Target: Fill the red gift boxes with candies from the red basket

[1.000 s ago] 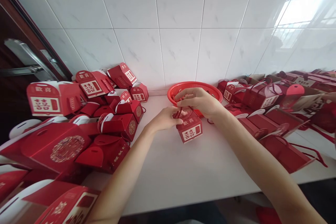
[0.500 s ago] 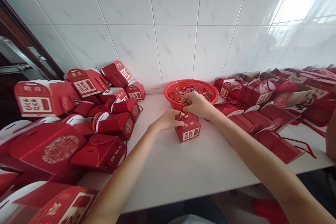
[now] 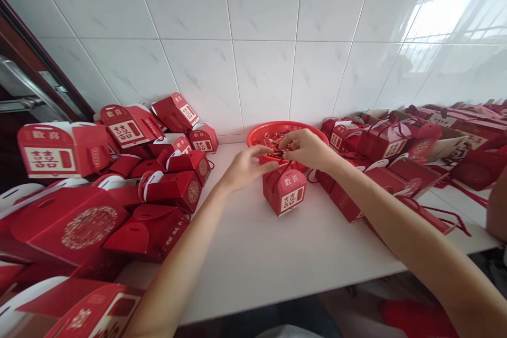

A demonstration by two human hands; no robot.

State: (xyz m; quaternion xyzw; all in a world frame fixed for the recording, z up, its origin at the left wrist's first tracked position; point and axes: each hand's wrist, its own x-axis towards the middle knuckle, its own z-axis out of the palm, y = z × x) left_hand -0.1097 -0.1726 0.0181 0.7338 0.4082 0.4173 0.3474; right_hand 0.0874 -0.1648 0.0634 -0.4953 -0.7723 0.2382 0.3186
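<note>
A small red gift box (image 3: pixel 284 190) with a white panel of characters stands upright in front of me, its top flaps brought together. Thin red cord handles rise from its top. My right hand (image 3: pixel 307 149) is above the box, fingers pinched on the cord handle; the fingertips are partly hidden. My left hand (image 3: pixel 246 168) is at the box's upper left, thumb and fingers apart, pointing toward the cord. Just behind both hands sits a red plastic basket (image 3: pixel 259 131) holding red-wrapped sweets (image 3: pixel 273 140).
Several red boxes (image 3: pixel 150 227) are piled on the left of the white table (image 3: pixel 245 259). More boxes (image 3: pixel 382 140), some with cords, crowd the right side. A tiled wall (image 3: pixel 261 74) rises behind. A door handle (image 3: pixel 24 100) is at far left; part of another person's arm (image 3: pixel 497 211) shows at right.
Both hands have moved up from the box top. My left hand has come off the flap and its fingers have spread. The box has turned slightly, and its front flap stands more upright.
</note>
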